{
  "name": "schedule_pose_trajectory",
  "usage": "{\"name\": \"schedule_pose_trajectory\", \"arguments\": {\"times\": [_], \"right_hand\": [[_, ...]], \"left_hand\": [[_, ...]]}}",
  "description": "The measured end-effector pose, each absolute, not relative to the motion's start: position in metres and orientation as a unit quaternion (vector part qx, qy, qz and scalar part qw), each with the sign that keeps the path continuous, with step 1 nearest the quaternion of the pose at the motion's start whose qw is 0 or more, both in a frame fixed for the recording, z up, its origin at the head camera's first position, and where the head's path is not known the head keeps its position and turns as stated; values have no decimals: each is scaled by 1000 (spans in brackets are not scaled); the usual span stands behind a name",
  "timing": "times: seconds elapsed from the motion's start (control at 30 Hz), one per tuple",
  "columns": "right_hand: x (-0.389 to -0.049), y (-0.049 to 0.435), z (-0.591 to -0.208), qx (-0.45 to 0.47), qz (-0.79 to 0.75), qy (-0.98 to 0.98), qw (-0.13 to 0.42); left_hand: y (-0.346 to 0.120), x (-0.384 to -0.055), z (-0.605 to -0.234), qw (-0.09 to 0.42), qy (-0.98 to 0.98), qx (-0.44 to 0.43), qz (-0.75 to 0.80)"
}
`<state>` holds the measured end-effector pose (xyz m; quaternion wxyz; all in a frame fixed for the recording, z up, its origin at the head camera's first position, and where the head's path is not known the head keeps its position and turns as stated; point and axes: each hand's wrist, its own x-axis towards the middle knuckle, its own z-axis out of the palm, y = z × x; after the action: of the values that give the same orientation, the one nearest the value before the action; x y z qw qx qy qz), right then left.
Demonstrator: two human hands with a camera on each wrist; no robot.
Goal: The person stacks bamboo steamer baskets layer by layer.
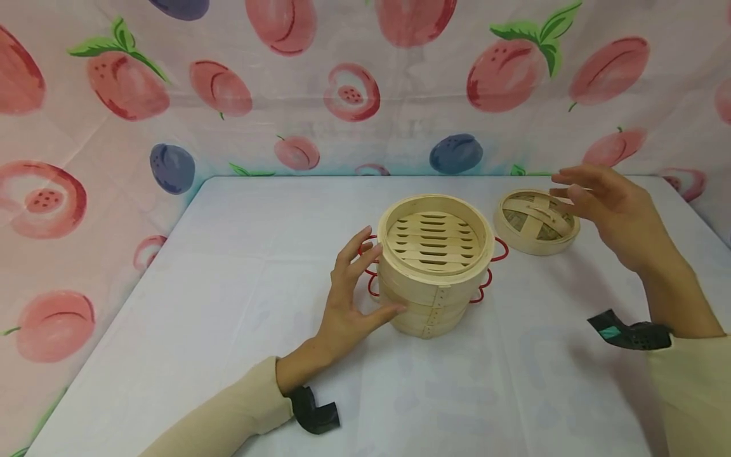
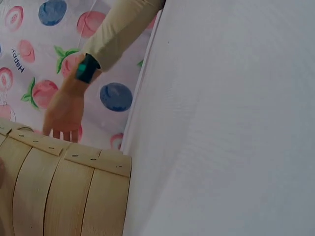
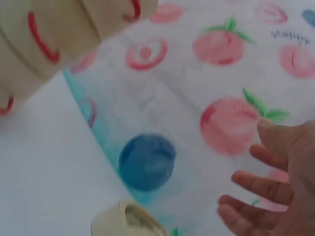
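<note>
A stack of round bamboo steamer baskets [image 1: 434,295] stands upright on the table, its slatted top tier facing up and red loops sticking out at both sides. My left hand [image 1: 348,311] is spread around the stack's left side, thumb toward the front; whether it touches the bamboo I cannot tell. To the right and farther back lies the steamer lid [image 1: 531,244], with woven panels and a strap handle on top. Just right of this lid my right hand [image 1: 619,219] hovers in the air with loose, parted fingers and holds nothing, as the right wrist view also shows.
A white cloth covers the table [image 1: 257,254]. Behind it and along the left hangs a pink curtain [image 1: 400,95] printed with peaches and blue fruit. Dark bands with small devices [image 1: 634,333] sit at both wrists, by the beige sleeves [image 1: 691,387].
</note>
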<state>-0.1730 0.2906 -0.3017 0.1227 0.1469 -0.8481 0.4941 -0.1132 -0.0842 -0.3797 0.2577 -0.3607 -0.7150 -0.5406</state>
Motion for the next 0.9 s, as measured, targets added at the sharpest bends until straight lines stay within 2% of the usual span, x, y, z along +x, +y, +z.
{"name": "schedule_pose_trajectory", "arguments": {"times": [0.13,0.5,0.7,0.9], "right_hand": [[-180,306,-317,108,507,-844,135],[-191,337,-358,-34,465,-879,99],[-192,352,-384,-36,456,-887,61],[-194,355,-391,-19,423,-906,18]], "left_hand": [[-83,-113,-382,258,-717,-358,-540],[-82,-115,-386,262,-691,-378,-557],[-82,-114,-386,264,-696,-374,-553],[-82,-115,-386,258,-701,-376,-549]]}}
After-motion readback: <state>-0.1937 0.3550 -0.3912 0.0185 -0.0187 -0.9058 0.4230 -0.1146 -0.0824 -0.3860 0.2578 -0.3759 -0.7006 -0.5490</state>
